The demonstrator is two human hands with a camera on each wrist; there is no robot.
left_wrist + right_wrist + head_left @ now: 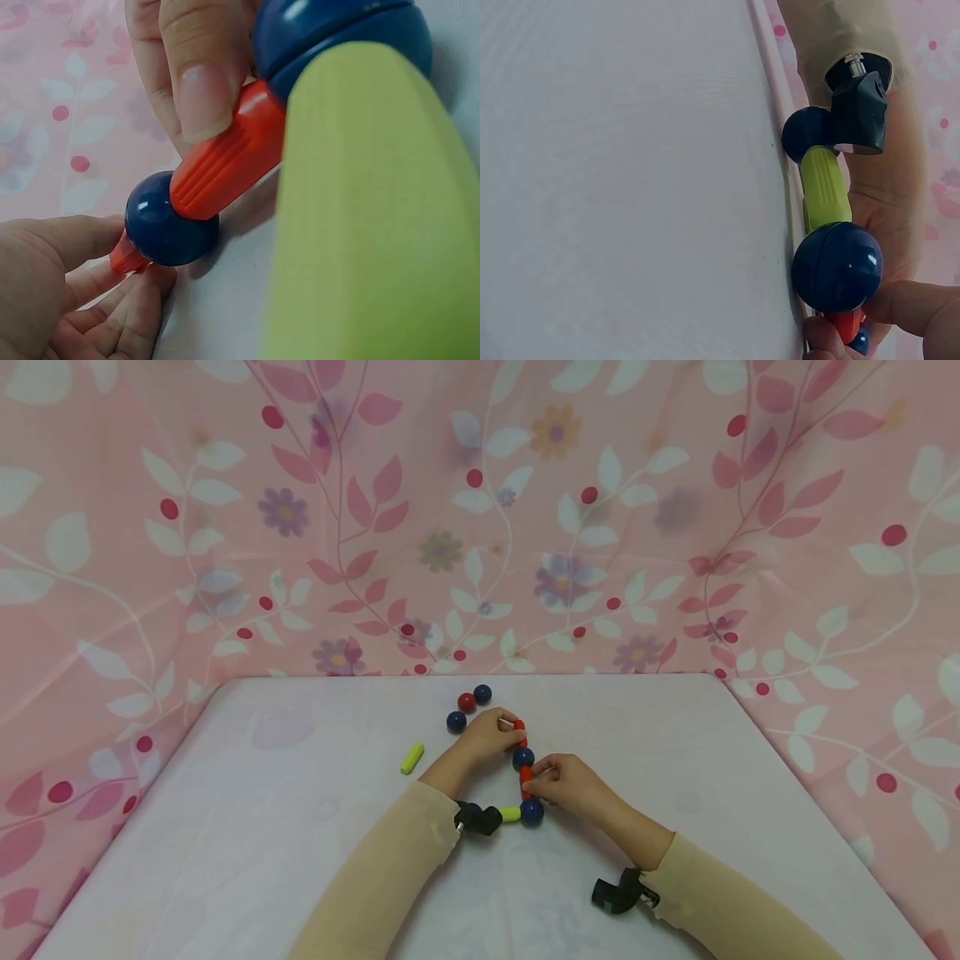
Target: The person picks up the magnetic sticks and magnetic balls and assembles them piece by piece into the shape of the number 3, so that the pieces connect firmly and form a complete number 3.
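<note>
The left hand [489, 737] pinches the far red rod [522, 734], which meets a blue ball [523, 758]. Below that ball a second red rod [526, 783] is pinched by the right hand [567, 785]. This rod joins a nearer blue ball [532, 812], from which a yellow-green rod [510, 813] runs left to another blue ball, mostly behind the left wrist's camera. In the left wrist view the left hand [67, 289] holds the far red rod [127, 255] beside the blue ball [169, 221], and the right hand's thumb presses the nearer red rod [232, 150].
Beyond the left forearm lie a red ball [467, 702] and two blue balls [482, 694], [456, 721]. A loose yellow-green rod [412, 758] lies left of the left hand. The white table [300, 827] ends at a patterned pink cloth behind.
</note>
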